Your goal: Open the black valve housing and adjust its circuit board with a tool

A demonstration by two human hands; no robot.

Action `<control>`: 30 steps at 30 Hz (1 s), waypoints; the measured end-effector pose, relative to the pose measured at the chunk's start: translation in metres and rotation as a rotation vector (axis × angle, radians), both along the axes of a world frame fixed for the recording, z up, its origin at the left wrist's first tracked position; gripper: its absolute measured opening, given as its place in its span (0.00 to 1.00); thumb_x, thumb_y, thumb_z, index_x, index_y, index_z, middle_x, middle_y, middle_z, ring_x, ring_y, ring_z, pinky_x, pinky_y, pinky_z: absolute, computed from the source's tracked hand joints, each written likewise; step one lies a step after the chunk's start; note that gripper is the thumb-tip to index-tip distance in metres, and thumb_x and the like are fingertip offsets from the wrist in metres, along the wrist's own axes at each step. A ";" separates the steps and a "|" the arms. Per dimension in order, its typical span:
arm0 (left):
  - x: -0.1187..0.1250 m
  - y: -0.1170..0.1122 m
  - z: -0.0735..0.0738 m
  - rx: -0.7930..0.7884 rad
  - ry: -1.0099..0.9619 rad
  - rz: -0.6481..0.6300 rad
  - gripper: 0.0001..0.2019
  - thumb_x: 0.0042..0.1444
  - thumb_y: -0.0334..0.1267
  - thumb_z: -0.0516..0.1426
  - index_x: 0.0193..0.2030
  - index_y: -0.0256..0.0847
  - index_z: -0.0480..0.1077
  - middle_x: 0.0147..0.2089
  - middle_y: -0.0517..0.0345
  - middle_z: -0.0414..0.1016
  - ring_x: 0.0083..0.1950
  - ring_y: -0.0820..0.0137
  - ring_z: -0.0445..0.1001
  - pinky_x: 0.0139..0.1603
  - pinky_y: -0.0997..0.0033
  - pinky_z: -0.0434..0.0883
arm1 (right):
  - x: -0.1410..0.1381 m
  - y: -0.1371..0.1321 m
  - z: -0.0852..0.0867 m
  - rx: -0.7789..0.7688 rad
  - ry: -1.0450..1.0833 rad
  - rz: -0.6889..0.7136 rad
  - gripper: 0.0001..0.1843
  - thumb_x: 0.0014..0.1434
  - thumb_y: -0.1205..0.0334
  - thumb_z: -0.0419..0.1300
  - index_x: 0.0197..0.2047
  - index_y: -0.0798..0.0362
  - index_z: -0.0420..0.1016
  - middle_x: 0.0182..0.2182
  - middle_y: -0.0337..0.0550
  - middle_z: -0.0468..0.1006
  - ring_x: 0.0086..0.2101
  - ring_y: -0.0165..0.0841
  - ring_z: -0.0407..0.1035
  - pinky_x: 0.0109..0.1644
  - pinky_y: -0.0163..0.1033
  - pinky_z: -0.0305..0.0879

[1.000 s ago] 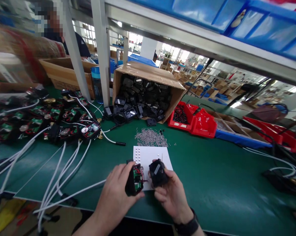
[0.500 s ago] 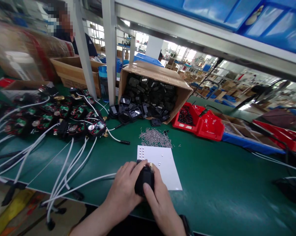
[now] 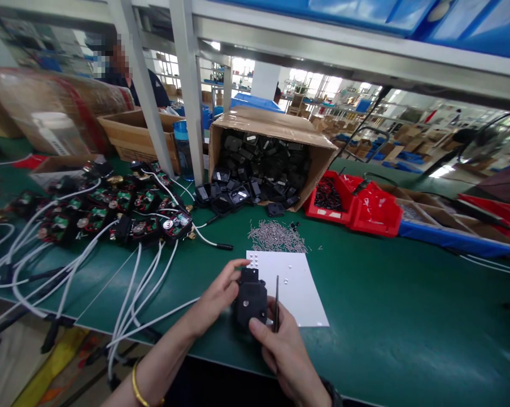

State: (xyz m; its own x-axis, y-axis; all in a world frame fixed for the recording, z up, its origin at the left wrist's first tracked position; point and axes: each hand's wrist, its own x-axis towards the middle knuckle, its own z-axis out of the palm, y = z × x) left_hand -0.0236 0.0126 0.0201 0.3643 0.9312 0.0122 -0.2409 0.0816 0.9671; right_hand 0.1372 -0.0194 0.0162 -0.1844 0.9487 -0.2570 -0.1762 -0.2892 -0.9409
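Head view: a green desk (image 3: 386,288) spans the workspace. At its far side, a cardboard box (image 3: 275,120) faces near, filled with black casings (image 3: 261,161). Wired units (image 3: 147,227) lie to the left; metal pins (image 3: 275,236) lie just beyond a white sheet (image 3: 308,302).

The black housing (image 3: 251,310) is held above the near side of the desk, at the sheet's left edge. The right hand (image 3: 283,339) pinches it between thumb and fingers and also carries a slender dark tool (image 3: 277,305). The left hand (image 3: 216,295) is loosely spread at its left side; contact cannot be confirmed from this angle.

One second ago, two separate parts were held, one per hand; they are now together. The housing therefore appears joined; fastening is unconfirmed.
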 end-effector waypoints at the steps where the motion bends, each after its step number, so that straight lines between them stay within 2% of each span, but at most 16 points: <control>1: 0.003 0.002 0.002 -0.043 0.001 0.039 0.28 0.54 0.57 0.52 0.56 0.42 0.56 0.46 0.53 0.71 0.49 0.62 0.70 0.49 0.64 0.67 | 0.000 0.000 -0.001 -0.017 -0.004 0.005 0.25 0.46 0.51 0.68 0.45 0.54 0.69 0.33 0.40 0.70 0.15 0.15 0.45 0.11 0.23 0.38; 3: 0.009 0.005 0.003 -0.089 0.040 0.101 0.21 0.56 0.49 0.54 0.53 0.42 0.60 0.41 0.57 0.72 0.43 0.67 0.72 0.43 0.69 0.68 | -0.001 -0.001 -0.004 -0.031 -0.017 0.011 0.25 0.47 0.50 0.67 0.44 0.54 0.67 0.32 0.38 0.69 0.15 0.15 0.45 0.11 0.23 0.39; 5: 0.014 0.008 0.002 -0.082 0.087 0.159 0.16 0.57 0.47 0.53 0.48 0.41 0.64 0.39 0.59 0.72 0.40 0.69 0.71 0.40 0.72 0.68 | -0.004 -0.001 -0.006 -0.041 -0.031 0.020 0.24 0.48 0.49 0.66 0.43 0.53 0.66 0.29 0.35 0.67 0.15 0.16 0.45 0.11 0.23 0.40; 8: 0.017 0.010 0.000 -0.019 0.188 0.192 0.14 0.58 0.47 0.51 0.42 0.40 0.68 0.39 0.58 0.72 0.41 0.69 0.70 0.42 0.71 0.67 | -0.009 -0.001 -0.008 -0.026 -0.025 -0.030 0.26 0.48 0.48 0.66 0.43 0.54 0.66 0.29 0.36 0.67 0.15 0.16 0.45 0.11 0.23 0.39; 10: 0.016 0.007 -0.001 0.011 0.257 0.210 0.16 0.59 0.48 0.48 0.46 0.40 0.66 0.41 0.57 0.72 0.43 0.67 0.70 0.44 0.69 0.68 | -0.010 0.001 -0.005 -0.046 -0.017 -0.047 0.26 0.48 0.47 0.65 0.44 0.54 0.66 0.30 0.38 0.68 0.15 0.16 0.44 0.11 0.23 0.38; 11: 0.015 0.002 -0.001 0.033 0.308 0.268 0.17 0.60 0.48 0.47 0.49 0.41 0.64 0.45 0.55 0.71 0.46 0.65 0.70 0.46 0.67 0.67 | -0.009 0.004 -0.003 -0.060 -0.012 -0.042 0.26 0.48 0.47 0.65 0.44 0.55 0.66 0.31 0.39 0.69 0.15 0.16 0.45 0.11 0.23 0.37; 13: 0.009 -0.010 -0.005 0.100 0.453 0.495 0.20 0.59 0.49 0.47 0.55 0.42 0.58 0.51 0.52 0.67 0.51 0.63 0.67 0.51 0.62 0.65 | -0.002 0.012 0.006 -0.041 -0.035 0.034 0.26 0.48 0.49 0.65 0.45 0.56 0.67 0.33 0.41 0.72 0.15 0.18 0.51 0.11 0.24 0.40; 15: 0.001 -0.022 -0.011 0.150 0.584 0.701 0.20 0.58 0.50 0.48 0.53 0.42 0.59 0.50 0.51 0.66 0.50 0.62 0.67 0.52 0.60 0.64 | 0.012 0.025 0.015 0.161 -0.189 0.116 0.23 0.47 0.58 0.65 0.47 0.54 0.68 0.36 0.42 0.73 0.21 0.24 0.62 0.16 0.26 0.55; 16: -0.003 -0.026 -0.016 0.145 0.609 0.723 0.20 0.57 0.51 0.49 0.51 0.41 0.60 0.47 0.51 0.67 0.45 0.63 0.69 0.48 0.61 0.66 | 0.020 0.031 0.019 0.339 -0.329 0.157 0.23 0.47 0.64 0.63 0.49 0.52 0.67 0.38 0.43 0.74 0.28 0.30 0.67 0.23 0.30 0.64; 18: -0.007 -0.027 -0.024 0.090 0.601 0.585 0.22 0.55 0.52 0.51 0.50 0.39 0.61 0.37 0.54 0.71 0.32 0.67 0.69 0.35 0.66 0.68 | 0.036 0.043 0.021 0.752 -0.688 0.210 0.27 0.48 0.74 0.56 0.52 0.49 0.65 0.46 0.46 0.71 0.39 0.37 0.69 0.37 0.39 0.70; 19: -0.006 -0.024 -0.028 0.061 0.589 0.490 0.25 0.53 0.51 0.52 0.53 0.37 0.60 0.33 0.56 0.71 0.27 0.69 0.68 0.30 0.68 0.68 | 0.043 0.048 0.019 0.942 -0.870 0.215 0.28 0.49 0.76 0.52 0.54 0.49 0.64 0.49 0.49 0.69 0.40 0.38 0.69 0.38 0.41 0.70; 20: -0.002 -0.020 -0.030 0.043 0.566 0.408 0.28 0.51 0.49 0.54 0.55 0.35 0.58 0.30 0.58 0.72 0.26 0.69 0.68 0.28 0.69 0.68 | 0.049 0.051 0.016 1.095 -1.030 0.235 0.28 0.50 0.77 0.50 0.55 0.50 0.63 0.51 0.52 0.68 0.37 0.38 0.70 0.35 0.41 0.71; 22: 0.009 -0.010 -0.031 0.045 0.513 0.315 0.33 0.46 0.44 0.58 0.58 0.34 0.55 0.33 0.56 0.75 0.31 0.66 0.73 0.33 0.68 0.71 | 0.055 0.054 0.006 1.278 -1.279 0.310 0.24 0.55 0.74 0.48 0.54 0.52 0.63 0.50 0.56 0.70 0.27 0.35 0.71 0.25 0.39 0.70; 25: 0.029 0.000 -0.030 0.090 0.532 0.252 0.29 0.41 0.37 0.59 0.53 0.40 0.62 0.46 0.52 0.76 0.45 0.61 0.74 0.48 0.64 0.71 | 0.055 0.047 -0.005 1.402 -1.487 0.421 0.19 0.55 0.73 0.51 0.51 0.54 0.67 0.45 0.57 0.74 0.24 0.38 0.72 0.20 0.39 0.70; 28: 0.038 -0.004 -0.039 0.128 0.690 0.285 0.30 0.38 0.35 0.58 0.52 0.41 0.64 0.47 0.52 0.76 0.47 0.57 0.74 0.50 0.60 0.70 | 0.058 0.035 -0.010 1.410 -1.567 0.443 0.19 0.55 0.73 0.50 0.49 0.55 0.68 0.46 0.58 0.75 0.22 0.39 0.73 0.17 0.39 0.69; 30: 0.036 -0.010 -0.051 0.155 0.752 0.306 0.31 0.37 0.34 0.58 0.54 0.41 0.63 0.48 0.51 0.76 0.48 0.56 0.74 0.51 0.60 0.70 | 0.065 0.028 -0.012 1.351 -1.507 0.465 0.18 0.59 0.68 0.49 0.52 0.54 0.66 0.48 0.56 0.74 0.21 0.38 0.73 0.15 0.38 0.67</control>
